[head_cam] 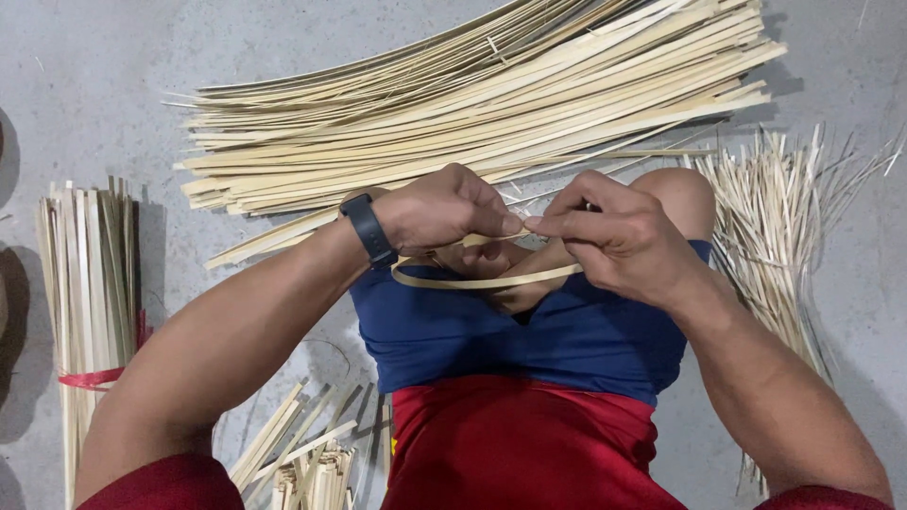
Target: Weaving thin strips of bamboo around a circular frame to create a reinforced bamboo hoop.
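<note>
My left hand (444,210), with a dark band on its wrist, and my right hand (619,236) meet above my knees. Both pinch one thin pale bamboo strip (472,280) that is bent into a flat loop hanging below the fingers. The fingertips touch at the strip's crossing ends. Below the hands lie my blue shorts (529,335) and red shirt (515,444).
A large pile of long flat bamboo strips (472,104) lies on the grey concrete floor beyond the hands. A bundle tied with a red band (90,293) stands at the left. Thin splints (775,227) fan out at the right; short cut strips (302,453) lie near my left arm.
</note>
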